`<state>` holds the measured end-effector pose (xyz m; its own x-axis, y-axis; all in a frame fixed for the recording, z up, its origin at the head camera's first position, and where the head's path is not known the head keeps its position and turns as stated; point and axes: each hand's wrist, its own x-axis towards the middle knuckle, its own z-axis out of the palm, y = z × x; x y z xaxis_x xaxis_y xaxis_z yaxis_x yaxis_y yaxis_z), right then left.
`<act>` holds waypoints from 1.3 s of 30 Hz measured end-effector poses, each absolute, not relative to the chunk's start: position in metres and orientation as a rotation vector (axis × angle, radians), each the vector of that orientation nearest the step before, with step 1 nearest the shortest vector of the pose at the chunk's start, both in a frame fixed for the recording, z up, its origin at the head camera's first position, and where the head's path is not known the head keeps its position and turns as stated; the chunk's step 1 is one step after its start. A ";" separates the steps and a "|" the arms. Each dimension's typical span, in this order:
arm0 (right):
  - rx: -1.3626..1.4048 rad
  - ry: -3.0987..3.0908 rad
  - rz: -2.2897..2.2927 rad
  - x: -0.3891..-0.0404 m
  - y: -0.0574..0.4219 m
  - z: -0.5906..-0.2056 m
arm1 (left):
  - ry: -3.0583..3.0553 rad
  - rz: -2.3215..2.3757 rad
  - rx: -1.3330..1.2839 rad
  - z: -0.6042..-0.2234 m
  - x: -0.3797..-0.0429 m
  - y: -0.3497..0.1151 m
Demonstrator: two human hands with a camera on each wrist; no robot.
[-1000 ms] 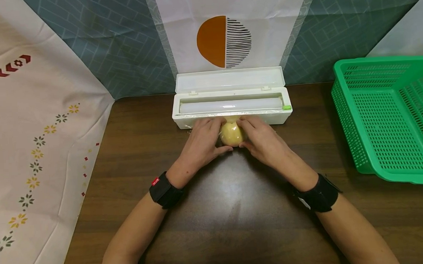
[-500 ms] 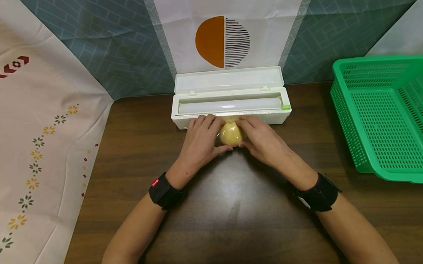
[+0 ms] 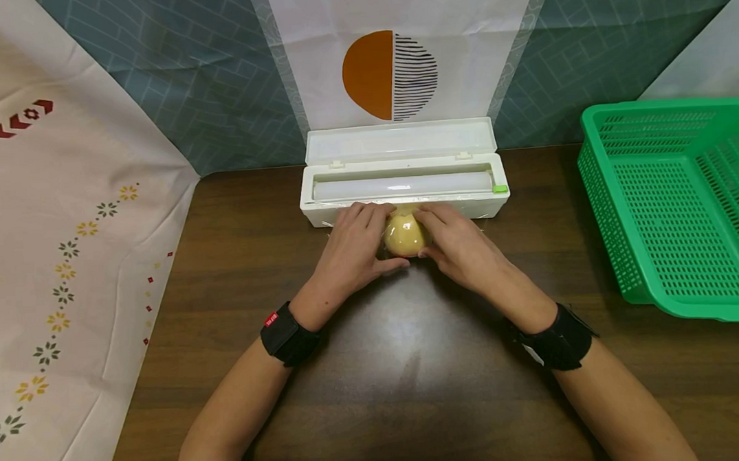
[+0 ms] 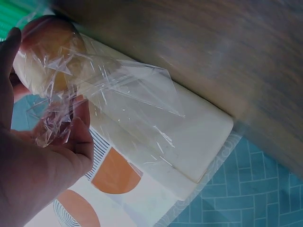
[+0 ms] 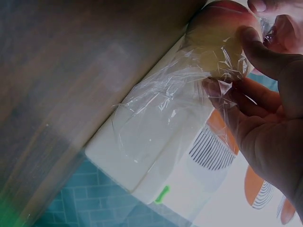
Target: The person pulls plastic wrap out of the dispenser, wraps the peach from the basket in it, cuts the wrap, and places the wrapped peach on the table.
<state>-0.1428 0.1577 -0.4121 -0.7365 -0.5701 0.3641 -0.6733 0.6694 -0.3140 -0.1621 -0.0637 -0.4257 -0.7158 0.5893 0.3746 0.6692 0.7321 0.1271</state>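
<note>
A yellow peach with a red blush (image 3: 404,236) is held between both hands, just in front of a white cling film box (image 3: 480,206). Clear plastic wrap (image 4: 137,85) covers the fruit and spreads in loose folds to either side. The left hand (image 3: 353,248) grips its left side, thumb toward the front, fingers curled at the top. Opposite, the right hand (image 3: 463,247) holds the right side in the same way. In the right wrist view, the thumb presses the peach (image 5: 220,33) and the fingers gather crinkled film (image 5: 227,85).
The box's lid (image 3: 401,141) stands raised at the back, with a white roll (image 3: 405,185) inside and a green slider (image 3: 500,188) at the right end. A green plastic basket (image 3: 630,246) stands on the wooden table (image 3: 377,395) at right. Patterned cloth (image 3: 66,237) hangs at left.
The left fingers lifted slightly half a second ago and have come back down by the peach. A thin red edge now shows at the peach's front. The arms are almost still.
</note>
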 end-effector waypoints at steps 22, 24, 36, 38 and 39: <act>1.011 -2.616 0.695 -0.145 0.156 -0.414 | -2.616 -0.398 -0.981 -0.426 -0.160 -0.065; 0.999 -2.620 0.715 -0.144 0.156 -0.414 | -2.617 -0.387 -0.981 -0.425 -0.161 -0.065; 0.949 -2.633 0.637 -0.145 0.154 -0.414 | -2.624 -0.362 -0.980 -0.426 -0.162 -0.066; 0.935 -2.626 0.624 -0.145 0.154 -0.414 | -2.625 -0.358 -0.984 -0.426 -0.161 -0.066; 0.931 -2.622 0.620 -0.145 0.154 -0.414 | -2.626 -0.357 -0.985 -0.426 -0.161 -0.066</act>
